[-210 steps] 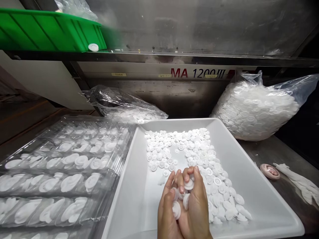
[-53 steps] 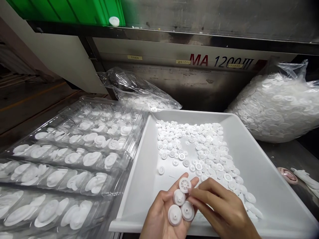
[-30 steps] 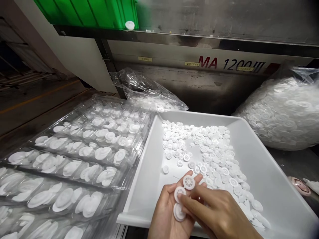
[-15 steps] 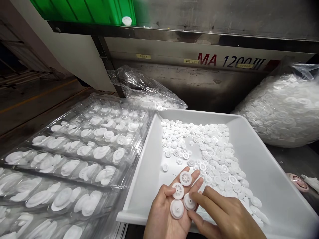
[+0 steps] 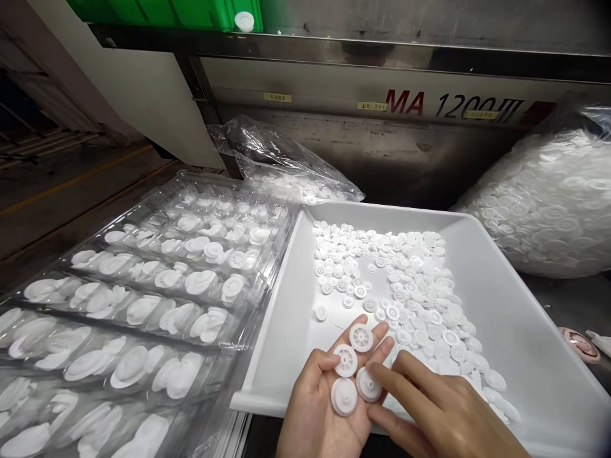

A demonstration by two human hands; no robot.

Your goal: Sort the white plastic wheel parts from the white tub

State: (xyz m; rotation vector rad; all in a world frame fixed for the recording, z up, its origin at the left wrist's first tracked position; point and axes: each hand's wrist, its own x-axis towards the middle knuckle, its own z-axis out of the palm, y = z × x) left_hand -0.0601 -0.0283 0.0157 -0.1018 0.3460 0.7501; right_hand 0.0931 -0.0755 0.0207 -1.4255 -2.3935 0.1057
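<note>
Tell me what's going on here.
A person has four white plastic gears lying on their open left hand, held over a white tray of loose gears. Their right hand is close beside them, next to one gear. Clear blister trays of white parts lie to the left, and a bulging bag of gears sits beyond the tray.

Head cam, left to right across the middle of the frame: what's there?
Clear plastic blister trays of white gears → white tray holding loose white plastic gears → pink round item, partly out past the tray's right wall.
</note>
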